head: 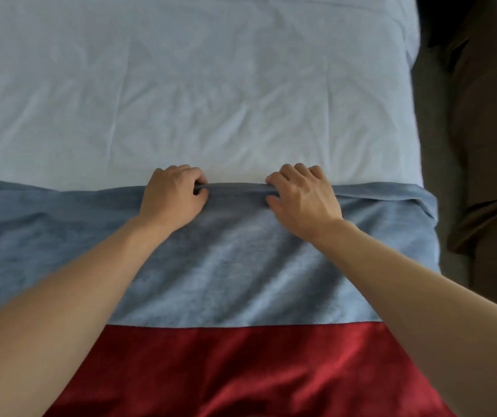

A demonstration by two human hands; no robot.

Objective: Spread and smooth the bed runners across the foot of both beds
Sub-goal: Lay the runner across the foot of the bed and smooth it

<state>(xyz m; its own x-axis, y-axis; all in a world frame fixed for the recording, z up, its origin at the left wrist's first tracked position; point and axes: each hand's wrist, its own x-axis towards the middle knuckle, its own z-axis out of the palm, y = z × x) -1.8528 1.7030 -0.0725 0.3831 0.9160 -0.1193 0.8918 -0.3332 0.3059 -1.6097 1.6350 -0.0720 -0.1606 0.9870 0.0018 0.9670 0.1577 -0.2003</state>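
While one blue runner [226,260] covers one bed [181,85], left hand [172,196] and right hand [303,197] each grip its far edge.

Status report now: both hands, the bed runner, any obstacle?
Left hand and right hand both pinching far edge of bed runner. Runner lies across white sheet, still wrinkled. No obstacle seen.

- A single head-worn, wide-angle view is given, aimed forward and steeply down from above the foot of the bed [211,85].
- The bed is seen at close range, within arm's reach; the floor [439,176] is caught at the right edge.
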